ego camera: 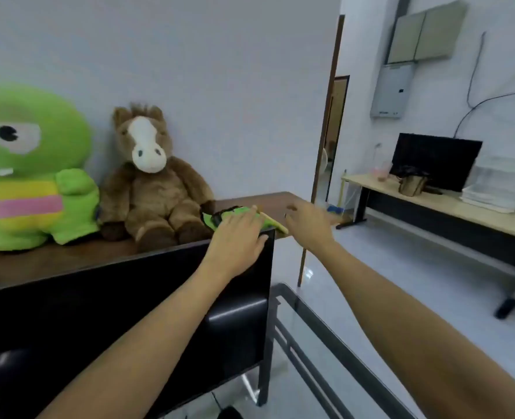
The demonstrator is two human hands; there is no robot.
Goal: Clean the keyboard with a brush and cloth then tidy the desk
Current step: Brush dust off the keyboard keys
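A green cloth (220, 216) lies on the brown shelf (274, 201) behind the black monitor (123, 303), just right of the brown horse plush. My left hand (238, 237) rests flat on the cloth, fingers spread. A pale wooden brush handle (275, 223) pokes out past that hand's fingertips along the cloth's right side. My right hand (307, 222) hovers over the shelf's right end, fingers apart and holding nothing. The keyboard is out of view.
A green plush (29, 167) and a brown horse plush (150, 176) sit on the shelf against the wall. A glass desk edge (325, 328) runs below right. Across the room stands another desk (431, 201) with a monitor and trays.
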